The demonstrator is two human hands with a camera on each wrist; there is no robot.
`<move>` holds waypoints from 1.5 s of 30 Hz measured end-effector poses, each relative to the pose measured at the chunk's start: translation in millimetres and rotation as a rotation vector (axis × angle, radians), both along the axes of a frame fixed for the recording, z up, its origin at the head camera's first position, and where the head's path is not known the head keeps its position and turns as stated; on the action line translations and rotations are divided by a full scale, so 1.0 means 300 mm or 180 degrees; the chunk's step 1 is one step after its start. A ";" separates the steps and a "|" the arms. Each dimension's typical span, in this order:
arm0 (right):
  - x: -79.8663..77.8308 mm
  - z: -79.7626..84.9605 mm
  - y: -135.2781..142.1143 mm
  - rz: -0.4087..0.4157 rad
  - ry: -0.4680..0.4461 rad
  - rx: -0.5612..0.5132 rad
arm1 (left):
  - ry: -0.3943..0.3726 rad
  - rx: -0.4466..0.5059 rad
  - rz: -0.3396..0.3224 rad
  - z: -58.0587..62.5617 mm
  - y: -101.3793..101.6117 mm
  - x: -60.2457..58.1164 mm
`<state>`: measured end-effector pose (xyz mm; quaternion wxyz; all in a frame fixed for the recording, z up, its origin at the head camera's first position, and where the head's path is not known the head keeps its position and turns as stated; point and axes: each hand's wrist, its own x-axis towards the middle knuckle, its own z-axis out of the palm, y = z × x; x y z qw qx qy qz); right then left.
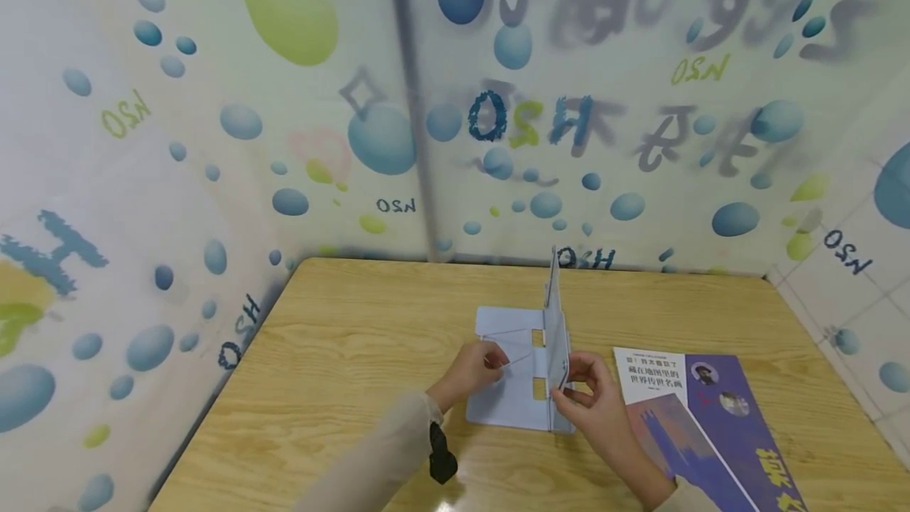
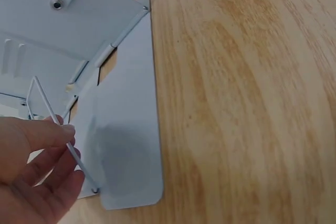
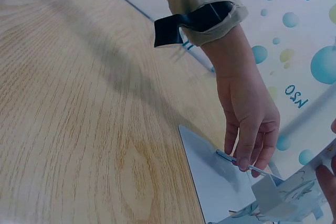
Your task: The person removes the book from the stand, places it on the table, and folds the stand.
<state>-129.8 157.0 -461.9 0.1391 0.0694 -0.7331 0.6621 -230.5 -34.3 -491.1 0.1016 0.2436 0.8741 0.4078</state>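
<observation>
A pale blue metal book stand lies partly unfolded on the table, its flat base (image 1: pixel 505 405) down and its back panel (image 1: pixel 558 330) standing nearly upright. My left hand (image 1: pixel 469 374) is over the base and pinches a thin wire prop (image 2: pixel 47 103) between thumb and fingers. In the left wrist view, the wire's lower end sits at a small pivot on the plate. My right hand (image 1: pixel 597 397) grips the near lower edge of the upright panel, thumb in front and fingers behind. Only a few fingertips of it show at the edge of the right wrist view.
A purple and white book (image 1: pixel 718 401) lies just right of the stand, beneath my right forearm. The wooden table (image 1: pixel 341 338) meets a wall (image 1: pixel 341 227) printed with bubbles along its back edge. A black strap (image 1: pixel 441 457) hangs from my left sleeve.
</observation>
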 end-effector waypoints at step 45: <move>-0.006 0.003 -0.014 0.0093 0.0056 0.0011 | 0.0075 0.0877 0.0158 0.355 0.129 0.028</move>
